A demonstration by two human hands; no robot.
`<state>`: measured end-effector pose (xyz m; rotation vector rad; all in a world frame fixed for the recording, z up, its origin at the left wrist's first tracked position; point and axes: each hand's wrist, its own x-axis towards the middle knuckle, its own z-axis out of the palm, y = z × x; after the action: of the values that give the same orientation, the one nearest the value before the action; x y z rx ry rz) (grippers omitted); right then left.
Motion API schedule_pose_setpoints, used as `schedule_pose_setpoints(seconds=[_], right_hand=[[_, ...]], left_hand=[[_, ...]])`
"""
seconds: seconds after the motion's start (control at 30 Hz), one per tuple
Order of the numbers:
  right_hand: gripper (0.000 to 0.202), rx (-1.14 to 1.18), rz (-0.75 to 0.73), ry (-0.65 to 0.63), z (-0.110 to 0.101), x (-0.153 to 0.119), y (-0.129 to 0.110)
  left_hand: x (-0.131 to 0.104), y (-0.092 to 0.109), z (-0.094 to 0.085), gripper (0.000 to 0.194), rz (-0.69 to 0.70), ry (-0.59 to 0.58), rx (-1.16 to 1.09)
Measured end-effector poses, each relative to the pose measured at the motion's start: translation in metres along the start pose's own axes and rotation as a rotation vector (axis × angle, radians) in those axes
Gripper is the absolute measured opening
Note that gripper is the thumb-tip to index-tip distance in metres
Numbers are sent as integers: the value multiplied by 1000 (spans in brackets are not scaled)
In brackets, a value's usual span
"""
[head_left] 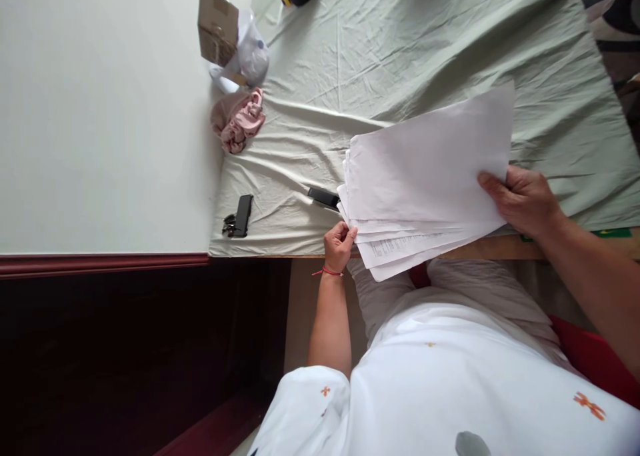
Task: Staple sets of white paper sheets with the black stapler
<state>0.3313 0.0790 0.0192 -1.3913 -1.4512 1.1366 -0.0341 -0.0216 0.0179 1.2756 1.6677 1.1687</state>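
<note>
The person's left hand (340,245) pinches the near left corner of a fanned stack of white papers (425,176), fingers curled shut on the sheets' edges. The right hand (523,199) grips the stack's right edge, thumb on top and fingers closed beneath, lifting that side so the top sheet tilts up. The papers sit at the near edge of the table, over a pale green cloth (400,49). Just left of the stack lies a small black object (324,197), partly covered; farther left rests a black device (243,215). A pink cloth bundle (239,121) lies far left.
</note>
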Motion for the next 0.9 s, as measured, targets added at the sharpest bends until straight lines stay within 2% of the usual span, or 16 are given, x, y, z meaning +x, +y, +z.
schedule_pose_setpoints(seconds=[0.2, 0.6, 0.9], right_hand=[[54, 7, 13, -13, 0, -1, -1], [49, -4, 18, -5, 0, 0, 4], [52, 47, 14, -58, -1, 0, 0]], left_hand=[[0, -2, 0, 43, 9, 14, 43], [-1, 7, 6, 54, 56, 140, 169], [1, 2, 5, 38, 6, 116, 70]])
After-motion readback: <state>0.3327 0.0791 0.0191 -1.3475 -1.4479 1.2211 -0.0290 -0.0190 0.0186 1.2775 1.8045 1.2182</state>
